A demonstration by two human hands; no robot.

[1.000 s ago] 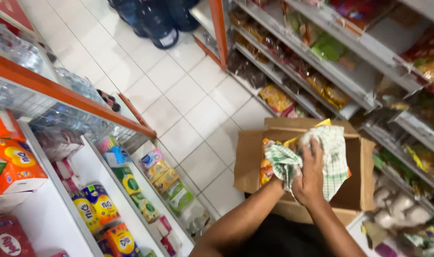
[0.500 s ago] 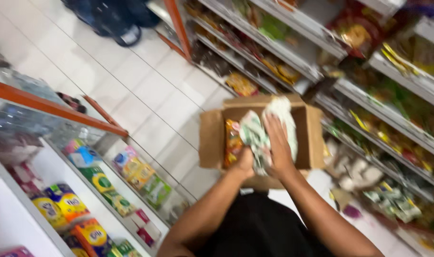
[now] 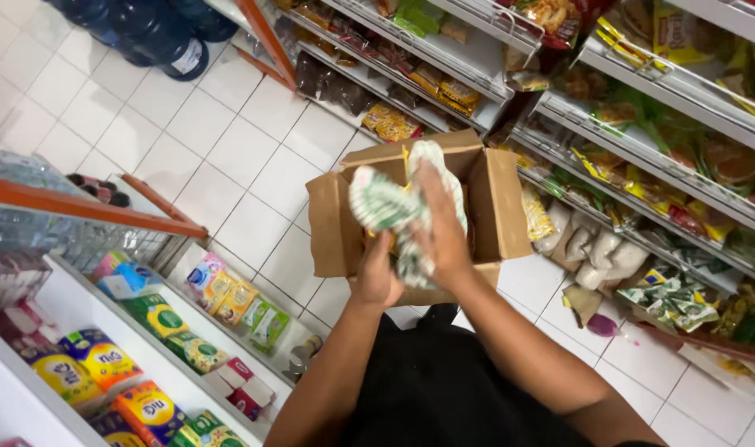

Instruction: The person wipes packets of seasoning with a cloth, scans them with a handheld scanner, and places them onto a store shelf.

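Overhead, head view: only 1 camera, looking down past a black shirt to both arms and an open cardboard box (image 3: 336, 223) on the white tiled floor.
Packets: a bunch of green-and-white packets (image 3: 394, 207) held above the box opening, between the 2 hands.
Right hand (image 3: 439, 236): fingers spread flat over the top and right side of the bunch, pressing it, not closed into a fist.
Left hand (image 3: 377, 277): lower and nearer the body, curled under the bunch at its bottom edge, gripping from below.
Direction: the bunch lies just ahead of and above the left hand, directly under the right palm.
Long axis: runs roughly away from the person, toward the far box flap.
Nearer hand: both touch; the right covers more of it.
Shelves: stocked racks (image 3: 642, 141) right of the box, white shelf with cartons (image 3: 162, 331) left.
Hidden: box contents, fingertips of the left hand, packet count; motion blur smears the print.
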